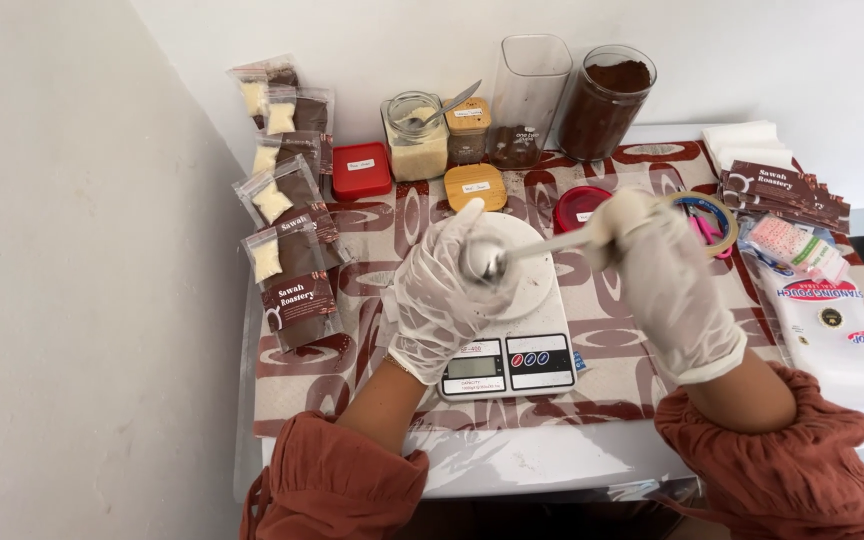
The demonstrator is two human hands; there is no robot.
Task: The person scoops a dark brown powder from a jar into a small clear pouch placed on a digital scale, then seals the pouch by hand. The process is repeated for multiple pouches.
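Both my hands wear clear plastic gloves. My right hand (664, 285) grips the handle of a metal spoon (492, 260), whose bowl points left over the white kitchen scale (512, 350). My left hand (442, 295) hovers over the scale's round plate with its fingers curled around the spoon's bowl, touching it. I cannot see what lies in the spoon or under my left hand.
Filled brown-and-clear pouches (287, 210) lie in a row at the left. Behind the scale stand a jar of pale grains with a spoon (417, 135), small lidded tins, an empty tall container (527, 100) and a jar of brown powder (604, 100). Tape, scissors and empty pouches (782, 190) sit right.
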